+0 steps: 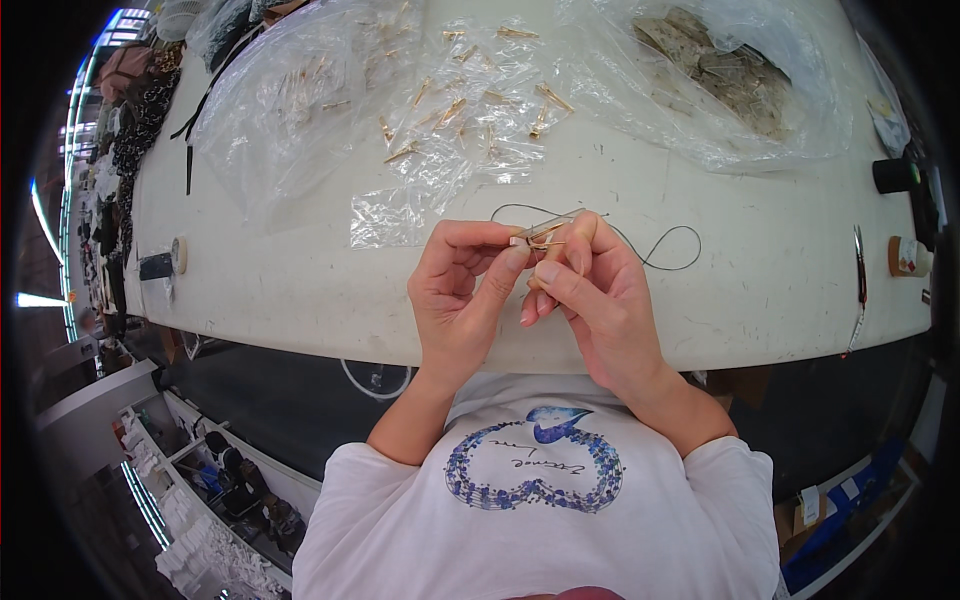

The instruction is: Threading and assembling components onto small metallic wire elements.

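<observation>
Nearest the camera, a white shirt point(540, 500) with a blue printed loop is seen, and both forearms rise from it toward the table point(300, 290) edge. Just above that edge the two hands are brought together. The left hand point(462, 290) is closed, thumb and forefinger pinched on a small gold clip point(540, 238). The right hand point(590, 290) is closed on the same clip from the other side, its forefinger laid over it and its thumb raised behind. The clip is thus held between both hands, above the table and not resting on it.

A thin dark cord point(660, 250) is seen running from the clip, looping just right of the hands on the table surface. Whether the cord is already passed through the clip cannot be told; the join is hidden by the fingertips.

The step in hand is judged to be the fitting of cord and clip together. The next move would call for a steady pinch by one hand while the cord end is guided finely by the other, since both parts are small.

Beyond the hands, loose clips point(450, 110) are scattered on clear plastic bags point(300, 120). Further right of these, a bag of greyish pieces point(720, 70) is lying. At the table's right edge, a slim metal tool point(860, 270) and a small round tub point(905, 257) are placed.
</observation>
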Motion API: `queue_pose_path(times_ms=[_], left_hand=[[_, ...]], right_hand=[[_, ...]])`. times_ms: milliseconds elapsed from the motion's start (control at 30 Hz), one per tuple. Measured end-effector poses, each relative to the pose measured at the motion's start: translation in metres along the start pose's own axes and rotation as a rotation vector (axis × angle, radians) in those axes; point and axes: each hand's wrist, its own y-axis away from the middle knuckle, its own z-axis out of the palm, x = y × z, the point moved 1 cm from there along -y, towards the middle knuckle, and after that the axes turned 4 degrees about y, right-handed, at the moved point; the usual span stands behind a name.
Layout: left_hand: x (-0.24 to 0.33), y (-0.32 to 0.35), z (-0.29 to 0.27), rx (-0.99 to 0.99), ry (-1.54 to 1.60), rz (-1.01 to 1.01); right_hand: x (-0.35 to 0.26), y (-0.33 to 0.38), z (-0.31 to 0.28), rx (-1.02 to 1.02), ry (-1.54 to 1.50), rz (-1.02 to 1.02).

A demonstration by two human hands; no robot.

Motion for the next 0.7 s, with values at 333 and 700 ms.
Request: queue_pose_path(times_ms=[333,700], left_hand=[[-0.0015,0.0009,0.0018,-0.001,-0.083,0.094],[-0.0001,-0.0033,0.0012,-0.038,-0.14,0.122]], right_hand=[[0.0015,0.0001,-0.0003,0.009,0.03,-0.037],[0.0035,0.0007,-0.0057,0.028,0.064,-0.064]])
